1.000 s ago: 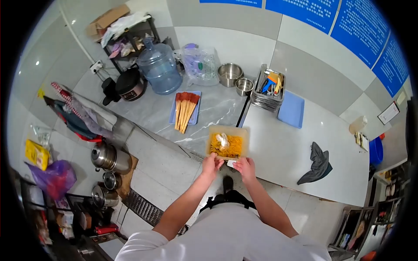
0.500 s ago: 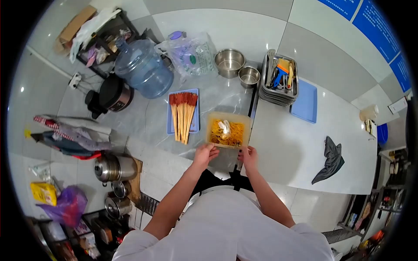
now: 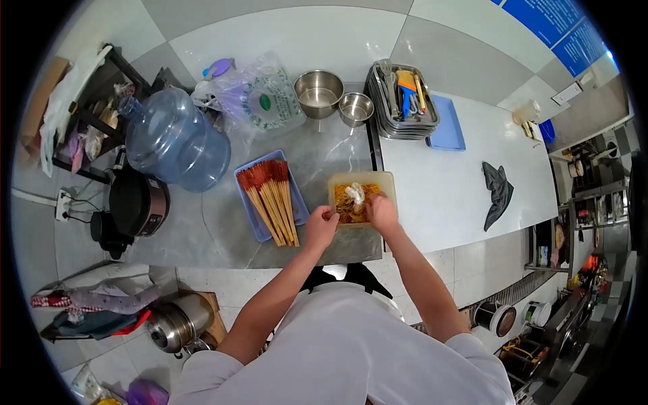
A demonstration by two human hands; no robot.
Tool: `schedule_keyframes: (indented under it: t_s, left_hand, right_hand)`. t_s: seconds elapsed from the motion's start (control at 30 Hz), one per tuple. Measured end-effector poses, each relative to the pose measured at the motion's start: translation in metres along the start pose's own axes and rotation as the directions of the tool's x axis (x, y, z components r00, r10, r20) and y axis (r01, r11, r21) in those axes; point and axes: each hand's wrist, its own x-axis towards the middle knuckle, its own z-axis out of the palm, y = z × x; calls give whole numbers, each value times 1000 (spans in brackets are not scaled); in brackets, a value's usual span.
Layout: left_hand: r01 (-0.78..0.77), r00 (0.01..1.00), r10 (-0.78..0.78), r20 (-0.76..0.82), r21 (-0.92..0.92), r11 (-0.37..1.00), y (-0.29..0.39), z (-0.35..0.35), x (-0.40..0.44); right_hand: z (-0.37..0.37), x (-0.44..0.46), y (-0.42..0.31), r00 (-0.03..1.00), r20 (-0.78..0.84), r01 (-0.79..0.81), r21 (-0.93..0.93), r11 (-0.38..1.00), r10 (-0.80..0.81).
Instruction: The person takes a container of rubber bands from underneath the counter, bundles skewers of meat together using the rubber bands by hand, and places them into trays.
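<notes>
A translucent plastic container (image 3: 386, 181) stands on the grey marbled counter near its front right edge. Orange-yellow shreds (image 3: 348, 210) fill it, with a small clear plastic bag (image 3: 355, 194) on top. My left hand (image 3: 322, 225) is at the container's front left corner, its fingers closed together. My right hand (image 3: 380, 210) reaches over the right side, its fingertips down among the shreds; what they hold is hidden. Left of the container, wooden sticks with red ends (image 3: 270, 196) lie in a blue tray (image 3: 254, 225).
Two steel bowls (image 3: 318, 93) stand behind. Stacked metal trays (image 3: 405, 128) hold utensils, beside a blue tray (image 3: 446, 123). A dark cloth (image 3: 498, 194) lies on the white table. A water jug (image 3: 179, 138), a plastic bag (image 3: 260, 101) and a dark cooker (image 3: 138, 201) stand at left.
My right hand has moved from the container's front edge to inside it, over the shreds. My left hand stays by the front left corner. The view has shifted and turned.
</notes>
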Motion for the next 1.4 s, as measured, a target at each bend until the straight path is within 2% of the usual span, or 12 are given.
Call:
schedule_keyframes:
  t_s: [0.17, 0.23, 0.47, 0.63, 0.73, 0.8, 0.83, 0.9, 0.97, 1.17, 1.3, 1.4]
  left_hand:
    - [-26, 993, 24, 112, 14, 1000, 7, -8, 14]
    - [132, 973, -119, 196, -52, 990, 29, -15, 8]
    - [-29, 979, 28, 204, 1, 1000, 2, -10, 22]
    - [148, 973, -112, 200, -178, 973, 26, -16, 7]
    - [209, 978, -203, 49, -251, 945, -5, -29, 11]
    - [-29, 955, 52, -293, 84, 996, -54, -43, 24]
    - [-20, 951, 44, -307, 82, 996, -53, -51, 20]
    - [161, 891, 86, -446, 487, 859, -50, -72, 17]
    - [196, 894, 84, -441, 552, 811, -53, -79, 21]
    - [194, 935, 106, -339, 737, 647, -27, -76, 29]
    - [144, 945, 124, -301, 727, 672, -32, -97, 38]
    - [19, 948, 159, -277, 547, 837, -38, -127, 34]
  right_hand:
    - [23, 14, 28, 1000, 20, -18, -109, 994, 21]
    - [15, 12, 20, 993, -12, -116, -34, 993, 116]
    - [10, 8, 13, 997, -8, -76, 37, 996, 76]
    - [22, 21, 26, 989, 126, -79, -26, 997, 82]
    - [22, 19, 27, 995, 93, -31, 45, 999, 26]
    - [14, 16, 27, 999, 49, 0, 114, 993, -6]
    - [5, 15, 20, 999, 28, -46, 187, 981, 41]
    - [-9, 10, 1, 995, 16, -95, 269, 959, 94]
    - [-26, 5, -19, 987, -147, 119, 406, 906, -64]
    - [-28, -7, -41, 976, -219, 90, 441, 893, 9]
    - [-16, -17, -56, 977, -183, -3, 483, 875, 105]
    - [-3, -26, -95, 990, -124, 11, 556, 831, 70]
